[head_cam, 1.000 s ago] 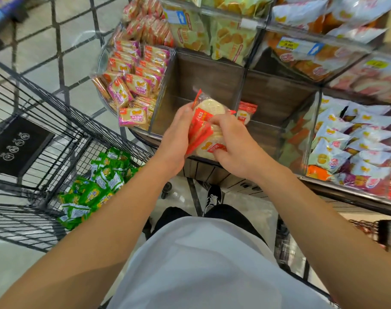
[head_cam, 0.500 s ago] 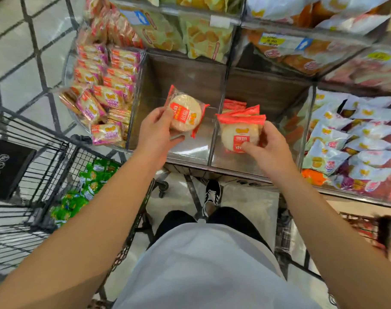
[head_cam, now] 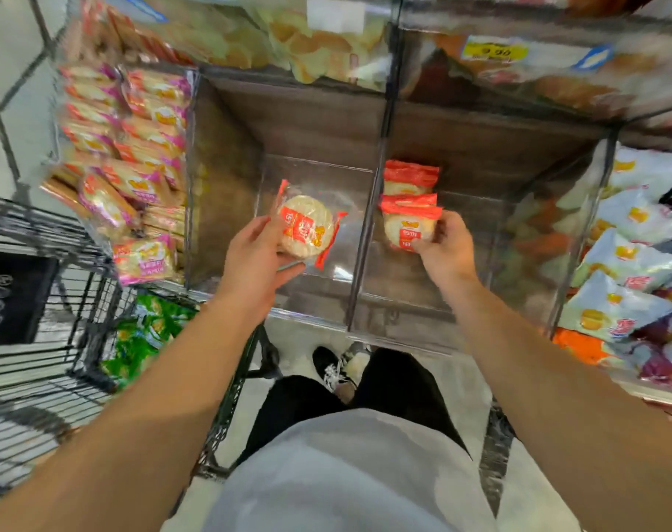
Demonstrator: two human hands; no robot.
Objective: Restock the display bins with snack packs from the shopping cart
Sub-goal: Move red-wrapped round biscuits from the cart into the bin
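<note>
I've split the stack: left hand [head_cam: 256,259] now grips one red pack [head_cam: 307,226] over the left bin [head_cam: 227,178]; right hand [head_cam: 447,247] pinches another pack [head_cam: 405,228] at 3 o'clock, w/ stocked packs [head_cam: 409,178] at its 12. Both ready to drop.

Yellow price label [head_cam: 493,52], upper right of frame, on the upper shelf front. Black-and-white sneaker [head_cam: 332,368], lower centre, on pale floor. Black trousers [head_cam: 300,405], beneath it in frame. Grey shirt [head_cam: 350,478], bottom centre. Tiled floor with dark grid lines [head_cam: 8,71], upper left.
</note>
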